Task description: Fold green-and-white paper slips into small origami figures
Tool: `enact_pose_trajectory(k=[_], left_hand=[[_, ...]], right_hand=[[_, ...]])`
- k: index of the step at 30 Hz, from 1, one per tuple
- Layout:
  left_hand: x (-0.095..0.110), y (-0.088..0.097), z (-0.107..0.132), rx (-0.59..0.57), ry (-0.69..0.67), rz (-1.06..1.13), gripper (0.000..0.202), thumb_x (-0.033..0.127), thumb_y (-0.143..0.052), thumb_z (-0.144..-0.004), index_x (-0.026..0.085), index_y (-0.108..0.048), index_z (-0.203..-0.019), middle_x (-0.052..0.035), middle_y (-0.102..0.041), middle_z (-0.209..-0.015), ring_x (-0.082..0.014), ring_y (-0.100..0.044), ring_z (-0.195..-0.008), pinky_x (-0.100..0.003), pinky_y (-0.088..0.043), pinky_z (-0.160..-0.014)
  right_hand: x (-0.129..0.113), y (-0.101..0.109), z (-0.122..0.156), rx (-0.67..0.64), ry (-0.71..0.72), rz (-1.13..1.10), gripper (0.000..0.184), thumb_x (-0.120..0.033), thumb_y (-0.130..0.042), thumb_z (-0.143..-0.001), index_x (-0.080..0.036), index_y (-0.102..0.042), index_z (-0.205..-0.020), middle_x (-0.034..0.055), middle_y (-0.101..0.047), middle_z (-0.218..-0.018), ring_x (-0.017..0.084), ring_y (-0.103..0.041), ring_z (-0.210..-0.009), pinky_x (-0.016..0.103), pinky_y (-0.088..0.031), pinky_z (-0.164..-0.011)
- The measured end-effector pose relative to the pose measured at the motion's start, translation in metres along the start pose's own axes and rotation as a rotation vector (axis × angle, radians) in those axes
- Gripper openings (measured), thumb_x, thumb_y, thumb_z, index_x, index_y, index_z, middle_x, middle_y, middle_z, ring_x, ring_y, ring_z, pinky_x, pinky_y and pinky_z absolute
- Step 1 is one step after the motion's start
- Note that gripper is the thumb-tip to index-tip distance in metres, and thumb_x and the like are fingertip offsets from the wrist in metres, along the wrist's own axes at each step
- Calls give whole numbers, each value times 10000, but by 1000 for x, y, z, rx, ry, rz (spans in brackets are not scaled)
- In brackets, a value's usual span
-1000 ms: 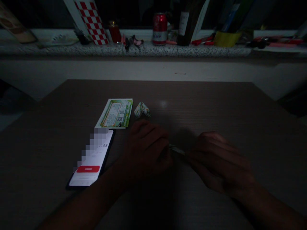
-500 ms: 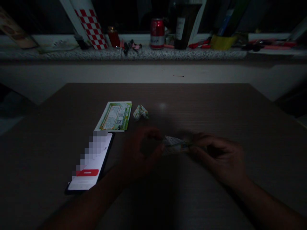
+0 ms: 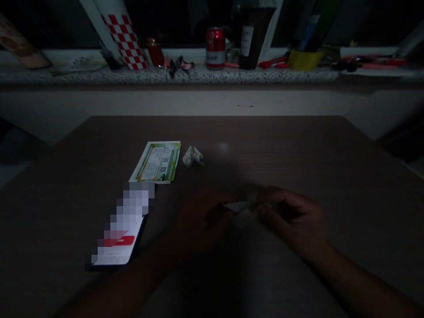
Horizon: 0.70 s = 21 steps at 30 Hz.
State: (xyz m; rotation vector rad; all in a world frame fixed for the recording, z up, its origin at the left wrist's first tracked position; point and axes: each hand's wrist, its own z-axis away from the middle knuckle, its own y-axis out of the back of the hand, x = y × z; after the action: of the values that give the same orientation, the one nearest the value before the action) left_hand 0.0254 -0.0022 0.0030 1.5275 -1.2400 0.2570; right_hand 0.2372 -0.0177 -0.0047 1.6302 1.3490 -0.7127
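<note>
A small piece of folded printed paper (image 3: pixel 241 212) is held between my two hands, above the middle of the table. My left hand (image 3: pixel 202 218) pinches its left end with thumb and fingers; the hand is dark and a little blurred. At the other end my right hand (image 3: pixel 294 216) grips the paper between thumb and forefinger. Beyond my left hand sits a folded paper piece (image 3: pixel 194 157) with two pointed halves. Beside that lies a stack of green and white printed leaflets (image 3: pixel 157 161).
A phone (image 3: pixel 122 229) with a lit, partly pixelated screen lies left of my left forearm on the wooden table (image 3: pixel 281 145). Along the granite windowsill (image 3: pixel 198 78) stand a red can (image 3: pixel 215 48), a checkered tube (image 3: pixel 124 39), a dark squeeze tube (image 3: pixel 253 39) and a yellow holder (image 3: pixel 304 59).
My left hand has closed onto the paper's left end and moved slightly right and down. My right hand has shifted a little left. The paper's visible face is tilted differently.
</note>
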Motion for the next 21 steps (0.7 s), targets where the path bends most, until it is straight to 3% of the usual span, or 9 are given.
enact_pose_trajectory(k=[2,5,11,14,18,21], left_hand=[[0,0,-1,-45,-32,41,85,143,-579,-824,171,-641,-875,-22,-665,-835,-140,-630,-762,-264,-497,-684],[-2,-1,-2,-7,69,179,69,127,-582,-823,161,-641,-834,-24,-663,-826,-138,-632,-763,-249,-496,-666],[-8,-1,-2,-55,237,385,40,147,-629,-812,161,-655,-839,-32,-684,-844,-156,-651,-792,-267,-519,-699],[-9,0,-3,-91,215,271,97,150,-611,-819,174,-644,-907,-41,-691,-914,-173,-655,-861,-305,-529,-769],[-9,4,-1,-124,26,-99,360,176,-675,-758,187,-581,-1106,-81,-619,-1150,-218,-588,-1067,-372,-491,-921],[-8,6,4,-150,-96,-285,387,267,-690,-770,183,-566,-1126,-96,-585,-1163,-238,-557,-1077,-387,-484,-917]], right_hand=[[0,-1,0,-56,110,29,85,-114,-682,-777,-160,-661,-845,52,-682,-751,165,-647,-681,304,-525,-608],[1,-2,-3,-121,239,93,155,-102,-708,-751,-144,-661,-892,65,-673,-767,181,-641,-709,335,-532,-630],[6,-4,-5,-133,283,180,138,-80,-672,-779,-166,-650,-885,63,-676,-809,174,-647,-734,311,-545,-612],[11,-3,-3,-163,356,229,150,-79,-649,-790,-174,-649,-906,51,-676,-785,180,-642,-727,337,-540,-640],[13,1,-1,-221,510,479,185,-76,-639,-799,-145,-651,-971,85,-684,-870,204,-622,-789,376,-506,-713],[10,2,2,-307,497,710,127,-97,-596,-837,-146,-671,-927,81,-671,-835,212,-584,-754,377,-466,-689]])
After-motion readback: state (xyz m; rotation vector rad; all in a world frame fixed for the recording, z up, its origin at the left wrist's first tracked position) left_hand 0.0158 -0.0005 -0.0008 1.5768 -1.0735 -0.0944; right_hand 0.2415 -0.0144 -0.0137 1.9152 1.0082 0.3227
